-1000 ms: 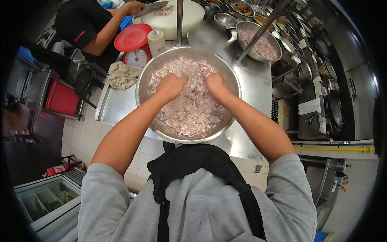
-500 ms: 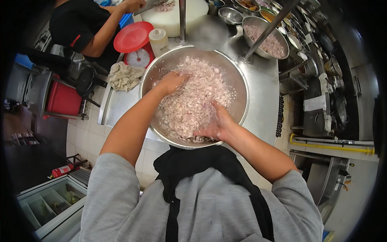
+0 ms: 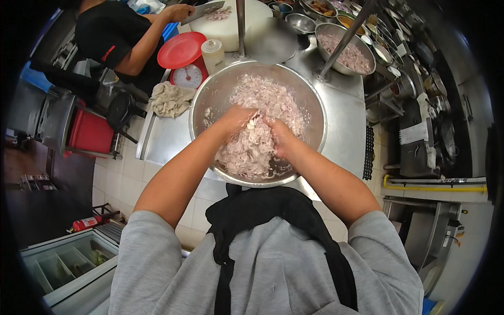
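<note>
The left hand [image 3: 237, 119] and right hand [image 3: 281, 139] face each other inside a wide steel bowl [image 3: 314, 125], in a heap of sliced shallots [image 3: 268, 97]. Each grip is loosely curled — slices bury some fingers, so I cannot tell how firmly either closes. The bowl rests on a metal counter [image 3: 344, 118], near a crumpled cloth [image 3: 170, 100] and a red dial scale [image 3: 188, 77]. Beyond, a co-worker's hand [image 3: 178, 12] holds a cleaver [image 3: 205, 11].

Pink slices [image 3: 266, 97] (2 hands [image 3: 236, 121] [image 3: 282, 139] within)
</note>
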The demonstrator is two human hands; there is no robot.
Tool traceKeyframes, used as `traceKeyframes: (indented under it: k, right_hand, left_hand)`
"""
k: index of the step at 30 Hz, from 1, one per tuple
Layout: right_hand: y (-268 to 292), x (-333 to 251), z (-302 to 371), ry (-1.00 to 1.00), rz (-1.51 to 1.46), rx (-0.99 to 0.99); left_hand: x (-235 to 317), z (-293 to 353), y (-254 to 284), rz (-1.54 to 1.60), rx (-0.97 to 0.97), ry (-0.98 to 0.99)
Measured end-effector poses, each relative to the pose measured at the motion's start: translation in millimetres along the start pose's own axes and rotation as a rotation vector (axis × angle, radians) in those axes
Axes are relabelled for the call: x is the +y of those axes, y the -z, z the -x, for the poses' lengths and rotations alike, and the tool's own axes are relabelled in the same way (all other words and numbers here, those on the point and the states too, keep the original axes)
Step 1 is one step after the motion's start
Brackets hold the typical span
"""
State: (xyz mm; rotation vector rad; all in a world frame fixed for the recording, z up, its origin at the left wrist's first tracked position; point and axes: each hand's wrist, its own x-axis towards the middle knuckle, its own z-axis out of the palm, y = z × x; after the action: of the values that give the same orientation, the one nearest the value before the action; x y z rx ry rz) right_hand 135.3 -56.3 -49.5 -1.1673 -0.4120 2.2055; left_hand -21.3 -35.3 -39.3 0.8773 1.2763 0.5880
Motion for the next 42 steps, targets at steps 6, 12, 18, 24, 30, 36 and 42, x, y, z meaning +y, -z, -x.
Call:
traceKeyframes:
  k: [6, 12, 18, 24, 30, 36, 42]
  right_hand:
    - [-8, -54, 11, 0.228, 0.491, 0.135]
    - [-39, -82, 51, 0.495, 1.134, 0.397]
    - [-10, -82, 13, 0.366, 1.018, 0.245]
    - [-15, -119, 34, 0.035, 1.509, 0.135]
    - [41, -127, -40, 0.129, 1.777, 0.174]
    - [42, -61, -64, -0.309, 0.677, -0.018]
    - [43, -56, -47, -0.201, 0.581, -0.234]
  left_hand:
    - [55, 33, -7, -0.229, 0.218, -0.345]
    - [54, 26, 13, -0.406, 0.318, -0.297]
    - [33, 6, -4, -0.324, 0.435, -0.273]
    - [7, 45, -12, -0.508, 0.276, 0.086]
    - [4, 72, -29, 0.634, 0.187, 0.124]
    - [-18, 2, -36, 0.880, 0.023, 0.199]
    - [-22, -18, -35, 0.784, -0.038, 0.279]
